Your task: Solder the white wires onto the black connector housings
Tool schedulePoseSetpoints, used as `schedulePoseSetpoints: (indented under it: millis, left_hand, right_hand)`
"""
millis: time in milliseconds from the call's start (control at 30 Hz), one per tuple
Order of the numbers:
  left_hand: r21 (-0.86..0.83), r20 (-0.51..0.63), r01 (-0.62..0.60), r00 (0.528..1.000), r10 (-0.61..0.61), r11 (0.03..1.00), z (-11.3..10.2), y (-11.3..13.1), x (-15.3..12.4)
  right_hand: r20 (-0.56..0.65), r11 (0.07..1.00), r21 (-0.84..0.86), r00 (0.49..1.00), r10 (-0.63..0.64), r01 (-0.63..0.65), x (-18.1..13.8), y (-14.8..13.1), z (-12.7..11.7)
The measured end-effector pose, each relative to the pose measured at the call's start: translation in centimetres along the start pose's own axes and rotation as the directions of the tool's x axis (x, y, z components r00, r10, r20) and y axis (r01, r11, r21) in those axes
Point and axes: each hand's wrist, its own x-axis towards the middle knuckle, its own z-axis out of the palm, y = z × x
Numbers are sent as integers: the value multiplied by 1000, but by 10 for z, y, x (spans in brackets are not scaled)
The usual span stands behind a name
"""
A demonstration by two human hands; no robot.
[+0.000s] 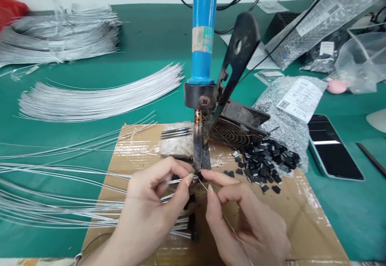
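Left hand [153, 205] pinches white wires [174, 181] close to the tip of the blue iron [202, 49], and the right hand [250, 213] pinches a thin wire [230, 226] there. One big bundle of white wires [99, 97] and a pile of loose black bits [265, 159] look left to do; a few wires with black ends [192, 224] look done. On the bubble bag, the label's [301, 97] words are too tiny to read.

The soldering iron's handle [201, 17] is bright blue, banded with a beige-and-green label [202, 39]. Wires [99, 96] are silvery white, the tabletop [150, 37] green. Small connectors [267, 160] are black and silver, the cardboard [304, 226] brown.
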Motion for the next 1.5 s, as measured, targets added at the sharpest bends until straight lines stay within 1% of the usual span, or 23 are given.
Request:
schedulePoseSetpoints:
  millis: [267,467,633,833,1033,1233,1500]
  left_hand:
    - [-23,-3,-9,1000,9,1000,0,0,-1]
    - [-6,2,-5,1000,5,1000,-2,0,0]
    - [-2,3,0,1000,0,1000,-1,0,0]
    - [-14,-1,-36,999,36,999,-1,-4,1]
    - [-1,-10,-77,997,77,997,0,-5,0]
    - [26,-1,-81,997,81,996,-1,-8,-1]
    - [1,-2,-79,997,79,997,0,-7,-1]
  right_hand:
    - [-6,1000,17,1000,-16,16,-1,2,1]
    - [-19,999,41,1000,-24,25,-1,4,2]
    - [-2,998,50,1000,-27,27,0,3,2]
    - [-50,997,50,997,-64,66,2,0,2]
    - [-55,997,32,996,-67,69,3,0,2]
    - [-46,995,26,995,-93,94,3,1,1]
    - [-59,992,29,991,-124,125,4,1,2]
